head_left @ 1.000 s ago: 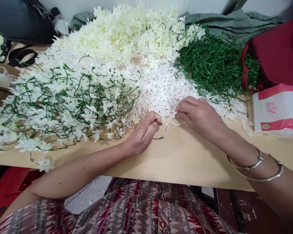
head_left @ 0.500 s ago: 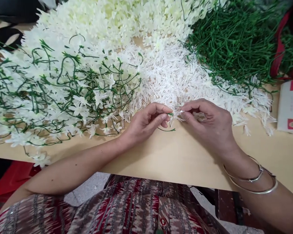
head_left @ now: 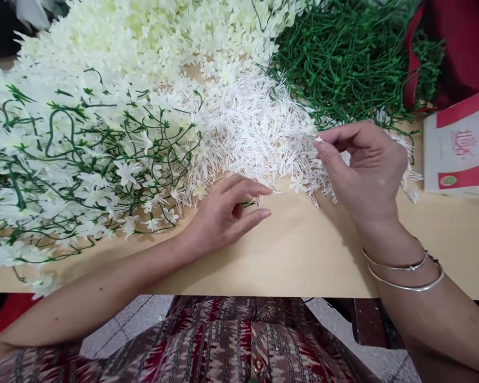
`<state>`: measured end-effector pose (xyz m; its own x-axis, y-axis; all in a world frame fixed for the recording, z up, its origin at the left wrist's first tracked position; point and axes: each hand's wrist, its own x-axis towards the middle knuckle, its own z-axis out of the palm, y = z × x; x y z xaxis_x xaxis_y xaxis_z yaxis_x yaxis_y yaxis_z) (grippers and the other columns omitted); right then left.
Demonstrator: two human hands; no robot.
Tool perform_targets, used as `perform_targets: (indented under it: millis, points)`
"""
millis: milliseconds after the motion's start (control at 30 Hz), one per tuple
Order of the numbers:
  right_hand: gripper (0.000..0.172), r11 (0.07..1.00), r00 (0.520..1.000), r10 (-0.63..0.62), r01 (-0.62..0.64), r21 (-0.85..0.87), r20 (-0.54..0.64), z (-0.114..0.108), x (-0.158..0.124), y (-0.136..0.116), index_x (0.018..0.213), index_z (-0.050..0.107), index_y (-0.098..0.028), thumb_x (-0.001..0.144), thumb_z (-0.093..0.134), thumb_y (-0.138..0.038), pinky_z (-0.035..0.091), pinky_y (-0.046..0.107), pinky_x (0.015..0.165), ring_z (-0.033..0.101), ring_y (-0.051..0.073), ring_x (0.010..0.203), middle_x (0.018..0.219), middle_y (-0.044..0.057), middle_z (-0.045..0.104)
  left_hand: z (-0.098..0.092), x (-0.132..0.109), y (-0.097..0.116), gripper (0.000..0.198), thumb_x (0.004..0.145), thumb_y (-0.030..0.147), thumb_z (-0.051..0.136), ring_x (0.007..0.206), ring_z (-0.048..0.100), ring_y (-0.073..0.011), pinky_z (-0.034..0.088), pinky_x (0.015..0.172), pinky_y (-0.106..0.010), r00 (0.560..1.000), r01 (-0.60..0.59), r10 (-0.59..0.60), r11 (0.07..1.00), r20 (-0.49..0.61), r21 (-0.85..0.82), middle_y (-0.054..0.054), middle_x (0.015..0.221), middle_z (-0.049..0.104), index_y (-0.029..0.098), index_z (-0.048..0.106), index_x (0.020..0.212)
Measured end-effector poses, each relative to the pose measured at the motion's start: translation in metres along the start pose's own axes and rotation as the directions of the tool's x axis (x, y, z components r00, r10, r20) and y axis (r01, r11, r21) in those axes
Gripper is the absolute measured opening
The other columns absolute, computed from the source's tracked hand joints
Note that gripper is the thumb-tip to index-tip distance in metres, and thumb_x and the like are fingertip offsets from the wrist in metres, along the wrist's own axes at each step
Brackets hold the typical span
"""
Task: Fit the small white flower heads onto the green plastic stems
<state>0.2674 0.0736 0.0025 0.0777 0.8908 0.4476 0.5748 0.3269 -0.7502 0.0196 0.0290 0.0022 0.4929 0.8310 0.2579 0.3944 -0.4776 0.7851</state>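
Observation:
My left hand (head_left: 223, 215) rests on the tan table (head_left: 303, 255) with its fingers closed round a thin green stem (head_left: 249, 202), beside the heap of white flowers on green stems (head_left: 83, 154). My right hand (head_left: 363, 170) is raised a little over the pile of small white plastic stamens (head_left: 255, 127). Its thumb and forefinger pinch one white stamen piece (head_left: 318, 140). A pile of bare green stems (head_left: 343, 58) lies behind the right hand. Two metal bangles (head_left: 407, 268) circle the right wrist.
A mound of cream flower heads (head_left: 163, 32) fills the back of the table. A white and red packet (head_left: 459, 143) lies at the right edge, with red fabric (head_left: 463, 42) behind it. The table's front edge runs just above my lap.
My hands have parted. The right hand rose and moved right over the stamen pile, pinching a white piece. The left hand dropped to the table with the green stem.

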Motion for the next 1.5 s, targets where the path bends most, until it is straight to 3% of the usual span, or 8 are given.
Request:
perform_targets:
  millis: [100,200,333,467,667,833,1233,1500]
  points:
    - [0.007,1.0,1.0,-0.015,0.016,-0.013,0.015,0.0,-0.001,-0.002,0.089,0.071,-0.028,0.093,0.066,-0.025,0.053,0.04,0.081,0.067,0.023,0.084,0.089,0.004,0.073,0.004,0.009,0.007,0.024,0.102,0.037,0.063,0.108,0.062,-0.0227,0.052,0.094,-0.039,0.992,-0.123,0.125,0.944,0.012,0.307,-0.013,0.127,0.064,0.021,0.066,0.119]
    - [0.008,0.998,0.999,-0.035,0.036,-0.054,0.021,0.0,0.0,-0.004,0.088,0.069,-0.028,0.094,0.064,-0.025,0.053,0.041,0.082,0.067,0.023,0.083,0.088,0.003,0.072,0.014,0.029,0.011,0.019,0.104,0.032,0.057,0.114,0.059,-0.0267,0.046,0.098,-0.042,0.976,-0.217,0.199,0.837,0.089,0.503,-0.011,0.125,0.066,0.02,0.067,0.115]
    - [0.01,0.994,0.997,-0.07,0.072,-0.085,0.025,-0.001,0.002,-0.005,0.087,0.067,-0.028,0.093,0.063,-0.023,0.052,0.041,0.082,0.066,0.022,0.082,0.085,0.003,0.072,0.036,0.06,0.002,0.021,0.105,0.031,0.055,0.109,0.059,-0.0261,0.041,0.094,-0.04,0.963,-0.269,0.202,0.785,0.18,0.558,-0.008,0.118,0.069,0.02,0.067,0.119]
    - [0.01,0.992,0.998,-0.053,0.056,-0.11,0.037,-0.001,0.004,-0.003,0.087,0.068,-0.029,0.093,0.063,-0.024,0.053,0.041,0.081,0.065,0.022,0.081,0.086,0.004,0.073,0.05,0.072,-0.011,0.018,0.105,0.029,0.056,0.103,0.059,-0.0246,0.038,0.092,-0.039,0.963,-0.267,0.203,0.785,0.175,0.558,-0.006,0.106,0.071,0.021,0.072,0.106]
    - [0.009,0.997,0.998,-0.041,0.043,-0.059,0.047,-0.002,0.001,-0.007,0.089,0.07,-0.029,0.094,0.063,-0.027,0.052,0.043,0.083,0.067,0.024,0.083,0.085,0.003,0.072,0.034,0.071,-0.011,0.021,0.106,0.037,0.056,0.1,0.066,-0.0203,0.045,0.094,-0.037,0.98,-0.144,0.181,0.934,-0.085,0.326,-0.004,0.105,0.074,0.023,0.072,0.104]
    - [0.008,0.999,0.999,-0.04,0.04,0.005,0.029,0.002,-0.003,-0.009,0.086,0.07,-0.028,0.092,0.066,-0.024,0.052,0.039,0.076,0.066,0.021,0.076,0.079,0.0,0.07,0.022,0.077,-0.011,0.013,0.101,0.033,0.067,0.086,0.067,-0.0141,0.052,0.082,-0.029,0.93,-0.149,0.154,0.988,-0.333,0.043,-0.002,0.095,0.075,0.021,0.072,0.101]
    - [0.011,0.992,0.987,0.102,-0.111,0.067,0.127,0.009,-0.01,-0.013,0.076,0.065,-0.027,0.086,0.07,-0.025,0.052,0.035,0.067,0.064,0.019,0.067,0.072,-0.001,0.069,0.029,0.073,-0.013,0.014,0.101,0.028,0.065,0.098,0.073,-0.0153,0.058,0.09,-0.032,0.947,-0.206,0.191,0.978,-0.259,-0.029,-0.005,0.105,0.08,0.022,0.076,0.108]
    - [0.015,0.924,0.959,0.224,-0.266,0.274,0.174,0.008,-0.008,-0.013,0.077,0.069,-0.024,0.083,0.076,-0.037,0.048,0.032,0.064,0.061,0.016,0.065,0.073,-0.001,0.072,0.032,0.072,-0.013,0.018,0.1,0.032,0.067,0.095,0.074,-0.0162,0.061,0.089,-0.031,0.96,-0.065,0.037,0.993,-0.276,-0.094,-0.005,0.105,0.08,0.022,0.077,0.112]
